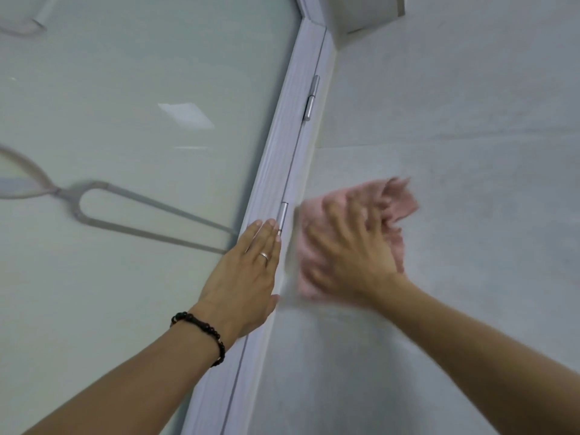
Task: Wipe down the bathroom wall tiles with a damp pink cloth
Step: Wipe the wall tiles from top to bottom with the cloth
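Observation:
A pink cloth lies flat against the light grey wall tiles, just right of the door frame. My right hand presses on the cloth with spread fingers and is blurred by motion. My left hand rests flat with straight fingers on the white door frame, its fingertips beside the lower hinge. A ring and a dark bead bracelet are on that hand and wrist.
A frosted glass door panel fills the left side, with a hanger shape showing dimly through it. An upper hinge sits on the frame. A white box-like fitting is mounted high on the wall.

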